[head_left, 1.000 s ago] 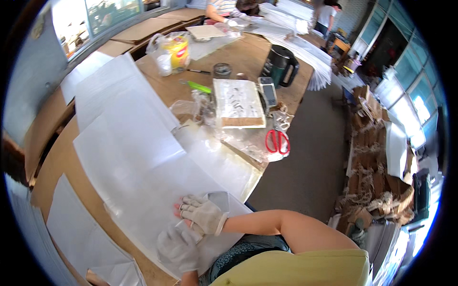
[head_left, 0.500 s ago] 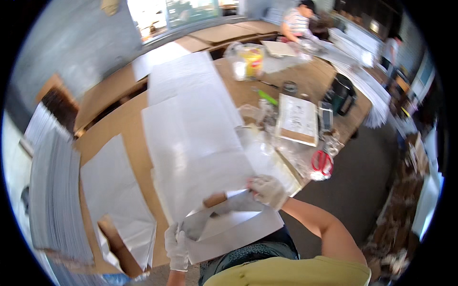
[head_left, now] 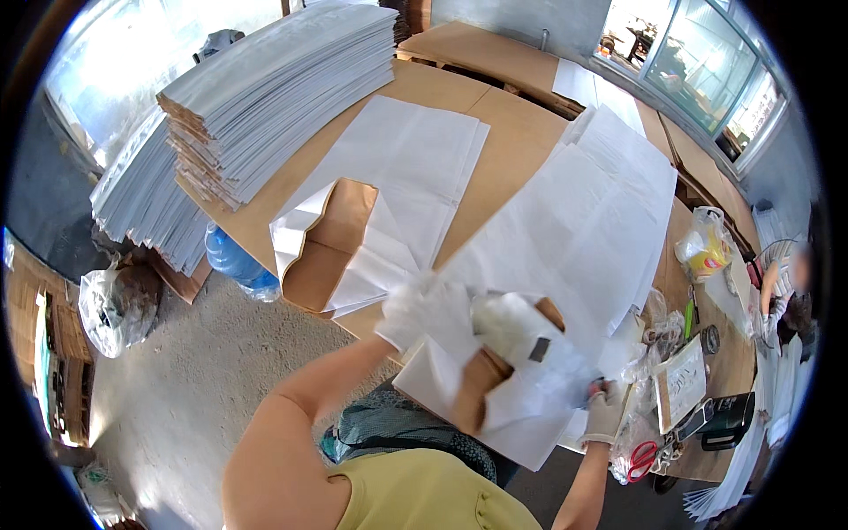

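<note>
In the head view, a crumpled white paper bag point(head_left: 527, 393) lies at the near edge of the table point(head_left: 508, 190), probably for easy reach. The blurred, gloved left hand point(head_left: 426, 309) is spread at its left side and the right hand point(head_left: 604, 413) curls at its right, seemingly steadying it, though I cannot tell whether either grips. A second bag point(head_left: 371, 199) gapes beside the left hand, apparently set aside to leave working room.

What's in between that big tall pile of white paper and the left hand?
In the head view, an open white paper bag, brown inside showing, lies between the pile and the left hand, plus a strip of brown tabletop.
</note>
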Tool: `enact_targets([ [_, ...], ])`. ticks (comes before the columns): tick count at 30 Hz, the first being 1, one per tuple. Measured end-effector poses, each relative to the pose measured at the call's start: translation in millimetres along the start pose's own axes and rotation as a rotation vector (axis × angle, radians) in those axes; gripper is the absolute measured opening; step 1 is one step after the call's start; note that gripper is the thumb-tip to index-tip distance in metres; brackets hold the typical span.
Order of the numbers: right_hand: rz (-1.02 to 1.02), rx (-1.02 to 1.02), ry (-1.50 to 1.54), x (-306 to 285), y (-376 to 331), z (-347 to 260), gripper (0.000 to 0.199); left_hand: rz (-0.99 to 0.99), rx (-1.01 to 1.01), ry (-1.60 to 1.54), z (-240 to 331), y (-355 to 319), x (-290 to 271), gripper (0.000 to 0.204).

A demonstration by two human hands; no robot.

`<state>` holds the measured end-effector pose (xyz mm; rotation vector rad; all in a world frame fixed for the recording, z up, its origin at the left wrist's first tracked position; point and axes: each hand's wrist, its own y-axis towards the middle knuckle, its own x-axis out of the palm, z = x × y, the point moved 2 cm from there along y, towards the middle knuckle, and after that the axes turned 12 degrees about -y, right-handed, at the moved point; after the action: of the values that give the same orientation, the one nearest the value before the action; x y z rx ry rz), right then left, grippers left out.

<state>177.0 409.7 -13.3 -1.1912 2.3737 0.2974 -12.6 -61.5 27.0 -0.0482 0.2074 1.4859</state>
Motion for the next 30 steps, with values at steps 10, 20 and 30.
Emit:
enact_targets([
  [10,0.231,-0.043,-0.208,-31,3,-68,0.040,0.724,-0.042,0.205,49,107,-250,0.041],
  [20,-0.279,-0.290,-0.847,-17,-102,-70,0.068,0.558,-0.266,1.167,-60,117,-326,0.052],
  [30,-0.653,-0.879,-1.243,-30,-130,-105,0.042,-0.817,0.743,0.552,56,-2,-34,0.043],
])
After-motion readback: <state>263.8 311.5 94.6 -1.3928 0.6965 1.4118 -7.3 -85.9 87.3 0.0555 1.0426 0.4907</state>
